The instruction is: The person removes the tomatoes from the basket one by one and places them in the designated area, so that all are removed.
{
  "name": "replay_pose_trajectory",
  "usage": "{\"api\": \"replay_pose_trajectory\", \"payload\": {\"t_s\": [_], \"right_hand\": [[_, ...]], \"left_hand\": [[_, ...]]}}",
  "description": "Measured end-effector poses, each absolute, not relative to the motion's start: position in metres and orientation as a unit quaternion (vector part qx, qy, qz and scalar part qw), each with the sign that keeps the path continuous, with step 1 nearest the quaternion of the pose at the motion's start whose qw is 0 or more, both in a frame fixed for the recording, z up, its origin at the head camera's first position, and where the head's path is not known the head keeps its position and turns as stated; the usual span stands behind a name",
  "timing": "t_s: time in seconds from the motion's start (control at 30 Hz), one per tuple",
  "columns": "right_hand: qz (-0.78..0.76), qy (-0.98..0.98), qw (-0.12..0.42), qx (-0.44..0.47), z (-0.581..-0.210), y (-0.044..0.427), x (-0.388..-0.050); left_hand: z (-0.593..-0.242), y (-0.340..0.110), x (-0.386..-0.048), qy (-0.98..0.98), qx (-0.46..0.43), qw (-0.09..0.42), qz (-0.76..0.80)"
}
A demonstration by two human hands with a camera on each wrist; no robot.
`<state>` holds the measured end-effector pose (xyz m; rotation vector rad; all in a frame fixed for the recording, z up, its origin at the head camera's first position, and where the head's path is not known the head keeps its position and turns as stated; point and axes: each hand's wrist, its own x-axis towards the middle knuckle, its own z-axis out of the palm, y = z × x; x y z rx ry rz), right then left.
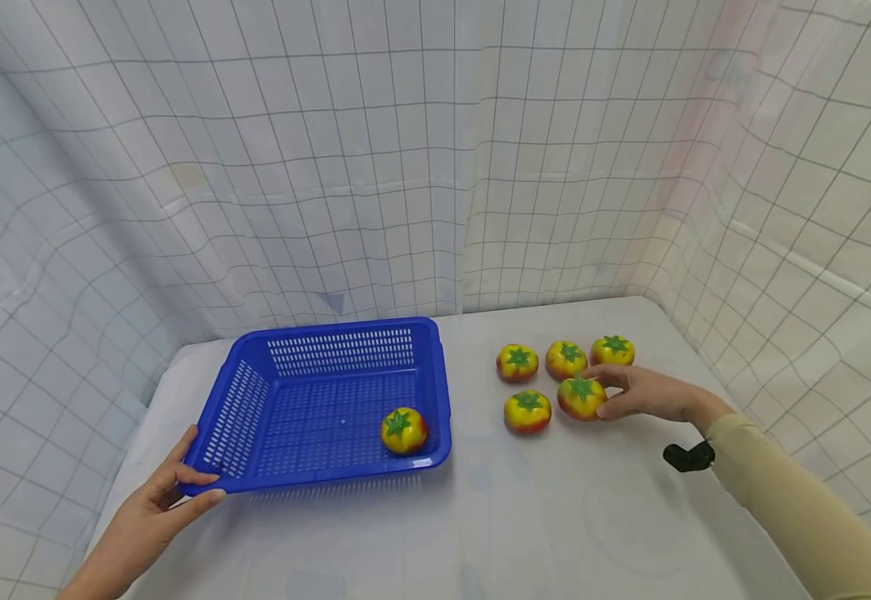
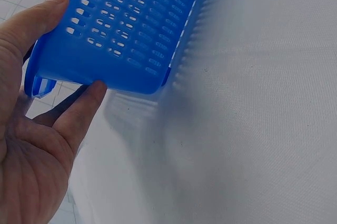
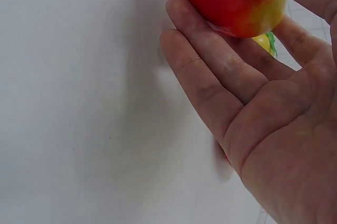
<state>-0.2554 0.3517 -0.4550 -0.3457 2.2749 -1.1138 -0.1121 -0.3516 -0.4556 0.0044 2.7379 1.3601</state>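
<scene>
My left hand [image 1: 142, 518] grips the near-left corner of a blue basket [image 1: 330, 478]; in the left wrist view, the thumb and fingers of that hand [image 2: 42, 124] lie on either side of the basket's corner [image 2: 95, 61]. One yellow-red tomato [image 1: 403, 431] with a green top lies inside, near the basket's right front corner. My right hand [image 1: 648, 395] holds another tomato [image 1: 582, 398] between thumb and fingers. The right wrist view shows this tomato's red side [image 3: 231, 3] against the fingers of the right hand [image 3: 258, 87].
Around the held tomato are several others: one at the back left [image 1: 517, 363], one at the back middle [image 1: 566, 360], one at the back right [image 1: 613, 350] and one in front left [image 1: 528, 412]. Grid-patterned white curtains [image 1: 375, 167] enclose the white table [image 1: 540, 517] behind and at both sides.
</scene>
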Motion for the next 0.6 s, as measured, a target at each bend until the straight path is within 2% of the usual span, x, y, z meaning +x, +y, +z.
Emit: {"api": "replay_pose_trajectory", "payload": {"t_s": [0.6], "right_hand": [[-0.436, 0.842, 0.289, -0.131, -0.473, 0.360, -0.255]], "left_hand": [[-0.457, -0.353, -0.112, 0.895, -0.002, 0.044, 0.444]]}}
